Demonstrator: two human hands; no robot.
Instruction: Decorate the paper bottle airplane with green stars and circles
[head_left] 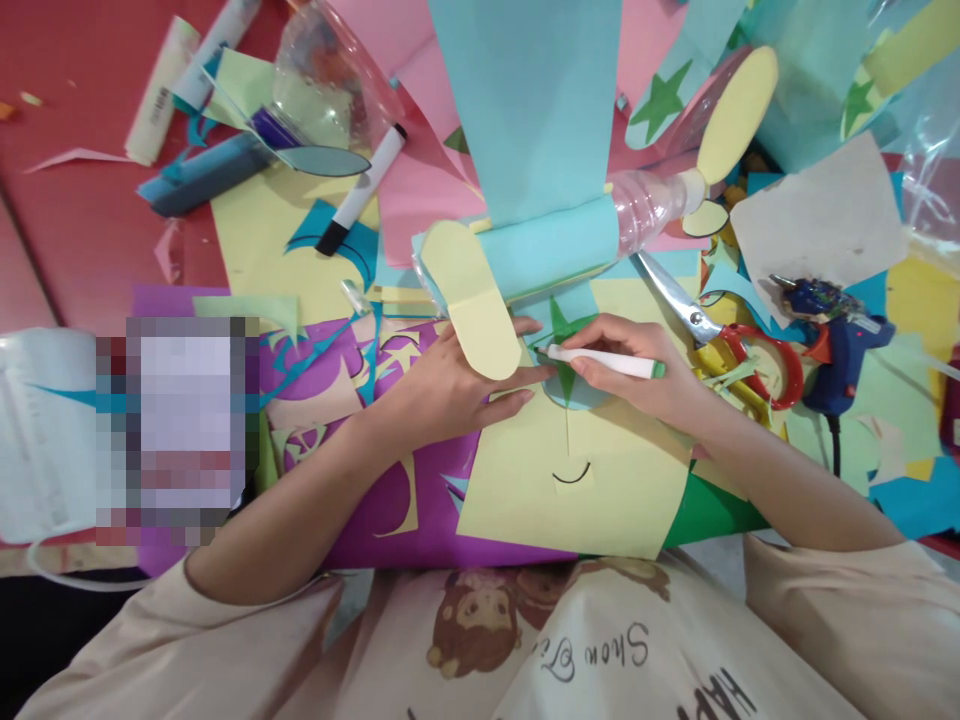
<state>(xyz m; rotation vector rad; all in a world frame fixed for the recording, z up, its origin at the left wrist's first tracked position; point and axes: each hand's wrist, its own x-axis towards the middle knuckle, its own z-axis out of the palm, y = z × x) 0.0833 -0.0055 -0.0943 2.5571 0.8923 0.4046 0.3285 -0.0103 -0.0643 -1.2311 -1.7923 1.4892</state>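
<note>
A plastic bottle (649, 208) wrapped in light blue paper (551, 245) lies across the middle, with wide blue paper wings and a pale yellow rounded strip (480, 310) at its left end. My right hand (637, 365) is closed round a white marker (611, 361) with a green end; its tip touches a green star (566, 335) on the blue paper wing. Partly under the yellow strip, my left hand (469, 385) has its fingers spread and rests by the left edge of that wing. Beneath lies a pale yellow sheet (570, 490) with a small curved black line.
Red-handled scissors (757, 360) and a blue glue gun (838, 370) lie at the right. Markers, including a black-and-white one (364, 190), and a clear plastic piece (322, 85) are at the upper left. Paper scraps cover much of the red table (67, 230).
</note>
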